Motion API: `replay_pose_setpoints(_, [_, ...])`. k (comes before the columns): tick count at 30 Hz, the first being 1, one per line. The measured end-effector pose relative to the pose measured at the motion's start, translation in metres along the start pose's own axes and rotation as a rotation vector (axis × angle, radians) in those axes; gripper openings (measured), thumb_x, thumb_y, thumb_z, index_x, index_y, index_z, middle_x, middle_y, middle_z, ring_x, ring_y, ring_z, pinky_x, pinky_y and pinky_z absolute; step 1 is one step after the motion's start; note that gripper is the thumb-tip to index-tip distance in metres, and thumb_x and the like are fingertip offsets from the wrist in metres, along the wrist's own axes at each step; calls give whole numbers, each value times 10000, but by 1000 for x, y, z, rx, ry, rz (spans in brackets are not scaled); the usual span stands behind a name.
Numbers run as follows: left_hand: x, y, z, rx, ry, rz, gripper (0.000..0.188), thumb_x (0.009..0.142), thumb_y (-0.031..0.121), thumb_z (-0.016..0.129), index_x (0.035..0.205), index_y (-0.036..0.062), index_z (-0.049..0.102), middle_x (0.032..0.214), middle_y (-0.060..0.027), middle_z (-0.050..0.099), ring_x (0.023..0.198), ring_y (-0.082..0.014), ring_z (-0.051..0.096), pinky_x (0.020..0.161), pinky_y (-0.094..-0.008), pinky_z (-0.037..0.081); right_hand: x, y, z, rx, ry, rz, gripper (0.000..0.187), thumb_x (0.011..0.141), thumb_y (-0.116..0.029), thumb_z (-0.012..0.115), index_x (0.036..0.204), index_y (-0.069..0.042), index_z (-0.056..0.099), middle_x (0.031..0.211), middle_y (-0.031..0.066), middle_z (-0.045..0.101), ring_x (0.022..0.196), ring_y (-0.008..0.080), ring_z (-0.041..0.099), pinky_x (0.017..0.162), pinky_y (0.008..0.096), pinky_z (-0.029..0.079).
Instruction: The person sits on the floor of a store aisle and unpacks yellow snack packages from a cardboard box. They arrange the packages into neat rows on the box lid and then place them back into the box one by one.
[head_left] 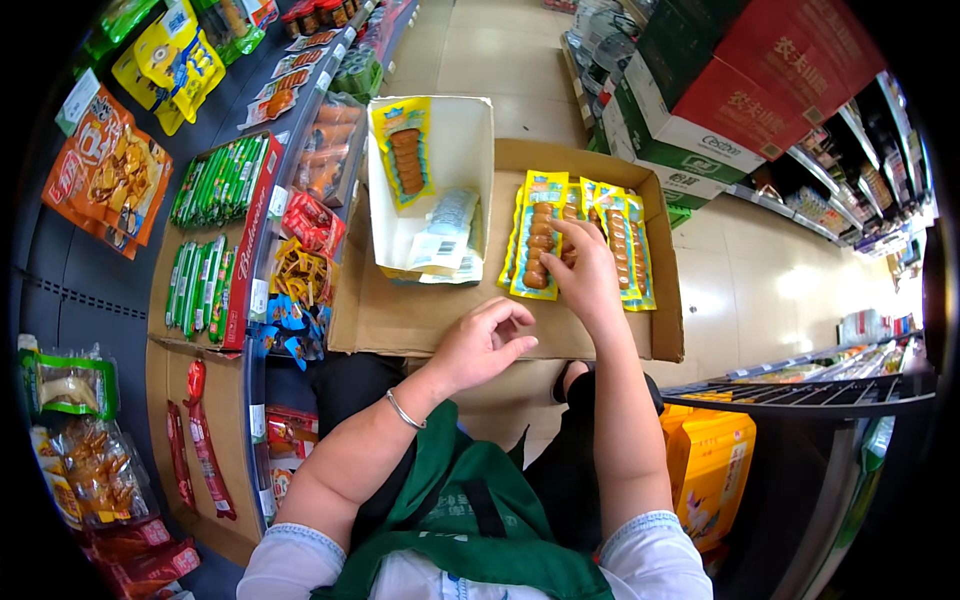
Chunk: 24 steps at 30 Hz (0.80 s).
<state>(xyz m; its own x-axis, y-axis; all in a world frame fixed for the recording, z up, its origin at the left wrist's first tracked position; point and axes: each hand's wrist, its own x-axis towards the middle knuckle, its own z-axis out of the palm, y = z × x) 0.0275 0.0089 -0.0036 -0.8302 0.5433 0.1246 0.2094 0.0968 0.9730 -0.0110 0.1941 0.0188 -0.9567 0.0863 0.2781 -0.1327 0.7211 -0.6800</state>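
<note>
My right hand (582, 272) reaches over a row of yellow sausage packets (540, 240) in a shallow cardboard tray (420, 325). Its thumb and fingers are bent onto the leftmost packets, gripping one near its edge; the exact fingertip contact is partly hidden. Lower and to the left, my left hand (485, 345) hovers over the tray's near side, fingers loosely curled and thumb apart, with nothing in it. Inside the tray's left part stands a white box (480, 150). One yellow sausage packet (403, 150) leans in it, and pale packets (445, 235) lie face down at its near end.
Left are shelves with green packets (215, 185) in a red-edged box, orange bags (108, 175) and red sausages (205, 440). Stacked cartons (690, 130) stand at the far right. A black wire rack (800, 393) and a yellow box (708, 470) sit near my right side.
</note>
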Motion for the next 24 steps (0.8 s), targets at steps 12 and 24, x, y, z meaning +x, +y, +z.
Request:
replay_pose_setpoints(12, [5,-16,9,205,212,347,267,798,244,664,929,29,575,834,-100,610,681,-204,581,617,-331,476,-1,-113,12,-205,-64,-643,382,681,-111,712,1050,-71,621,1139,102,584,1099,331,511,917,448,396])
replay_pose_setpoints(24, [-1,-9,-7,-99,54,-91,244,826,180,626,1016,38,569,833,-48,607,715,-124,573,658,-274,478,1,-114,-8,527,702,-302,99,875,30,545,945,36,615,902,95,639,831,162,599,756,274,478])
